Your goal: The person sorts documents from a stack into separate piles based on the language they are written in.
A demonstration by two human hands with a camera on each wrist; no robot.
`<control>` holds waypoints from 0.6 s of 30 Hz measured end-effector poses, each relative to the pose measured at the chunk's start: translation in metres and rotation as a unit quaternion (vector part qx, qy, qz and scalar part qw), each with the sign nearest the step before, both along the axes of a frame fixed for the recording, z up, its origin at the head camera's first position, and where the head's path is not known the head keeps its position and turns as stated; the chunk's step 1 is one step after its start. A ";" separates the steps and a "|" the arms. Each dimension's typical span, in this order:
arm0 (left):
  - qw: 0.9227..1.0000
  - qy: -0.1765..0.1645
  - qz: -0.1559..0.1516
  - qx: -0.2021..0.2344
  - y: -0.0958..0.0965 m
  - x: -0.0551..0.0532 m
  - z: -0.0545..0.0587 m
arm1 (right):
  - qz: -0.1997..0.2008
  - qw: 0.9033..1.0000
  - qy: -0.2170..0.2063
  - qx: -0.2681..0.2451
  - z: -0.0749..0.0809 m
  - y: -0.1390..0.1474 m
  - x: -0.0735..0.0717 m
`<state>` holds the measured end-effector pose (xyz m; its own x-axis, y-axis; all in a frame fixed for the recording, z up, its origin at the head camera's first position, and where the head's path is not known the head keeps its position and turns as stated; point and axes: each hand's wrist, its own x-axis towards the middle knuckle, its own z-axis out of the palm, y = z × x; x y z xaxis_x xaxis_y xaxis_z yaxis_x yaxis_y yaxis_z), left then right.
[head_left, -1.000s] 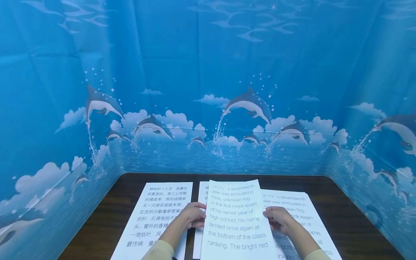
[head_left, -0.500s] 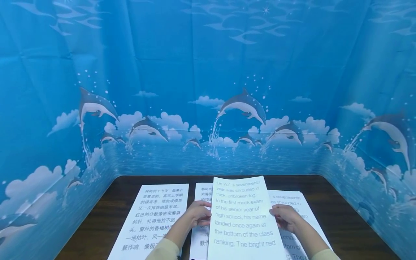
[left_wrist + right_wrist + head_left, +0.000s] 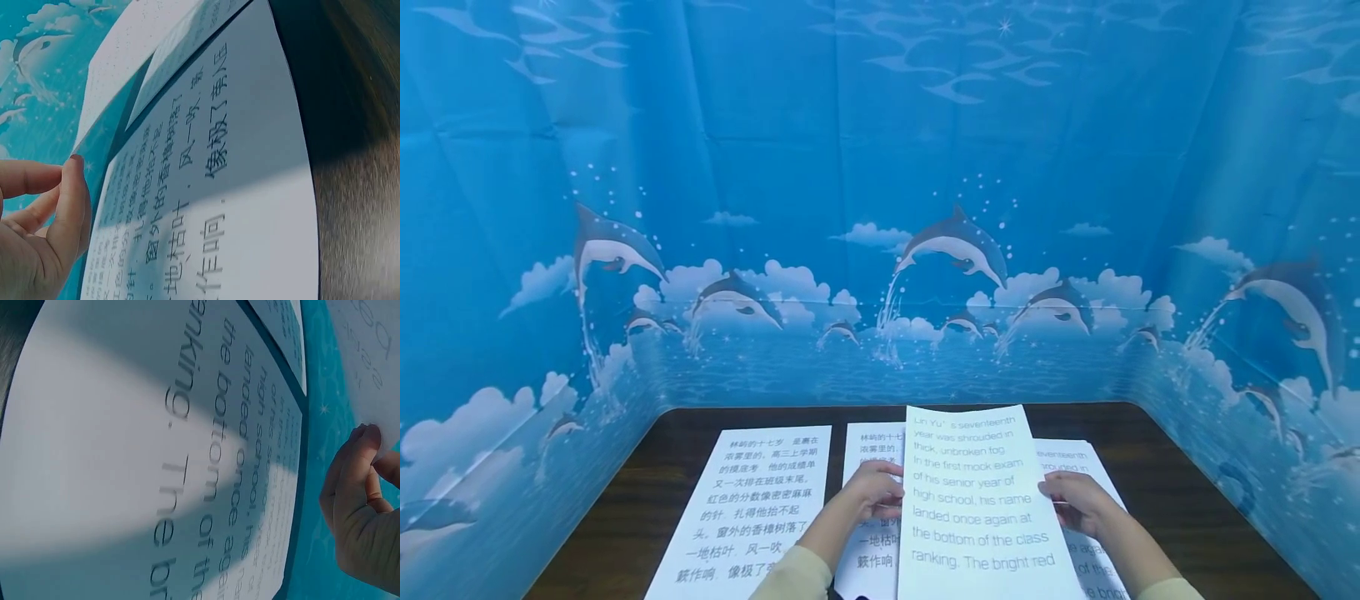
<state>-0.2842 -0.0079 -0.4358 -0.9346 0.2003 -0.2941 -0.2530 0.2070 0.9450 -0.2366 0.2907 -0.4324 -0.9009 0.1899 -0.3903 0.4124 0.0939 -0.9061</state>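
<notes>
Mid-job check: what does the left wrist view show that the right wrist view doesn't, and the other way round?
Only the left wrist view: the left hand, readable Chinese print on a flat-lying sheet, and a dolphin on the backdrop.

Only the right wrist view: the right hand and readable English print on another flat-lying sheet.

Both: the raised sheet, pinched at an edge, the blue backdrop and part of the tabletop.
</notes>
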 end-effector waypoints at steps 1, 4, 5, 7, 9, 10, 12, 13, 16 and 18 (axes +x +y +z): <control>1.000 0.001 0.000 -0.001 0.001 0.000 -0.001 | 0.000 1.000 -0.001 -0.001 0.000 0.002 0.001; 1.000 0.000 -0.002 0.004 0.006 0.000 -0.003 | -0.005 1.000 -0.004 -0.005 0.001 0.007 0.003; 1.000 0.001 -0.003 0.005 0.008 -0.001 -0.003 | -0.005 1.000 -0.004 -0.006 0.001 0.008 0.003; 1.000 0.002 -0.005 0.010 0.011 -0.001 -0.004 | -0.007 1.000 -0.002 -0.009 0.002 0.011 0.005; 1.000 0.003 -0.006 0.014 0.014 -0.001 -0.005 | -0.011 1.000 -0.001 -0.008 0.002 0.014 0.006; 1.000 0.003 -0.006 0.014 0.016 0.000 -0.005 | -0.013 1.000 0.000 -0.007 0.001 0.015 0.007; 1.000 0.004 -0.006 0.013 0.021 0.000 -0.006 | -0.016 1.000 0.001 -0.004 0.000 0.019 0.008; 1.000 0.004 -0.006 0.011 0.023 0.000 -0.006 | -0.017 1.000 0.001 -0.002 -0.001 0.021 0.009; 1.000 -0.001 -0.007 0.010 0.029 0.000 -0.010 | -0.019 1.000 0.000 0.000 -0.002 0.027 0.012; 1.000 -0.005 -0.007 0.016 0.032 0.001 -0.011 | -0.024 1.000 -0.005 -0.003 -0.004 0.031 0.013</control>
